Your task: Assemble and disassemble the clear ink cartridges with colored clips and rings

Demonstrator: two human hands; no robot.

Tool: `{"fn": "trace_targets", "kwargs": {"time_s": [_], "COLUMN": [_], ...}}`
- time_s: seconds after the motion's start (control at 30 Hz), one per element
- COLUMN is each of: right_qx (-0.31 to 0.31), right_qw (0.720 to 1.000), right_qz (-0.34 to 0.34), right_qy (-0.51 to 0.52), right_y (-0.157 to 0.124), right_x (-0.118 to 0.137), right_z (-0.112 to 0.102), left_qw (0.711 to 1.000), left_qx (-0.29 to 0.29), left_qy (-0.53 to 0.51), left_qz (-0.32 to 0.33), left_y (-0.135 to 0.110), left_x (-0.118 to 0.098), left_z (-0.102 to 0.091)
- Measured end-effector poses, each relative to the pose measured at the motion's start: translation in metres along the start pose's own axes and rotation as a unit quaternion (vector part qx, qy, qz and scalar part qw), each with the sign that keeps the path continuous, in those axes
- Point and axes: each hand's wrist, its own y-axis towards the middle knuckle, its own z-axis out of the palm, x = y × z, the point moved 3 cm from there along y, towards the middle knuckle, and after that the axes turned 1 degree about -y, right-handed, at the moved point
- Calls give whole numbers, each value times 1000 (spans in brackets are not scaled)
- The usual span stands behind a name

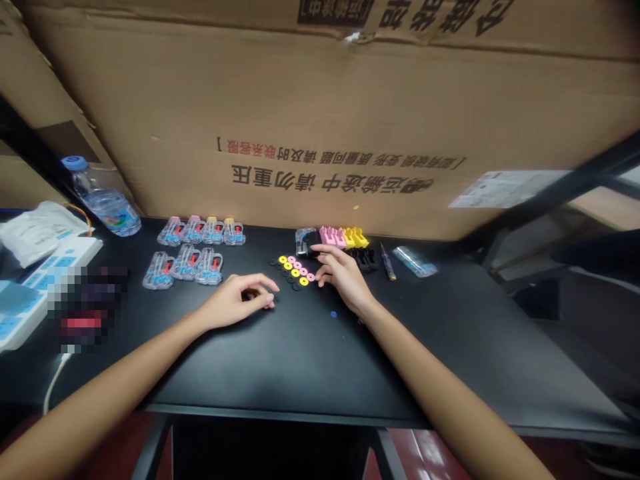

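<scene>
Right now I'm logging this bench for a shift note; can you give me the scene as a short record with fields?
surface: black table
left hand: resting on the table, fingers curled, holding nothing visible
right hand: fingers touching the small discs and a black part
discs: yellow, pink and black, lying between the hands
behind discs: pink clips, yellow clips
left rear: clear packs in two rows, water bottle
backdrop: cardboard box
</scene>
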Motion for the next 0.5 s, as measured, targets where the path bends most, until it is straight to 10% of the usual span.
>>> {"fn": "trace_targets", "kwargs": {"time_s": [0.17,0.33,0.5], "right_qx": [20,11,1], "right_qw": [998,994,994], "right_qz": [-12,-16,-32], "right_qy": [-53,-107,-108], "right_y": [2,7,8], "right_x": [-1,-10,-15], "right_z": [0,-1,-1], "left_qw": [921,856,858], "left_qx": [-124,-108,-74], "left_qy": [340,506,504], "left_qz": [145,-4,-71], "left_y": [8,16,12], "left_x": [-6,14,27], "left_z": [-24,-58,-66]}}
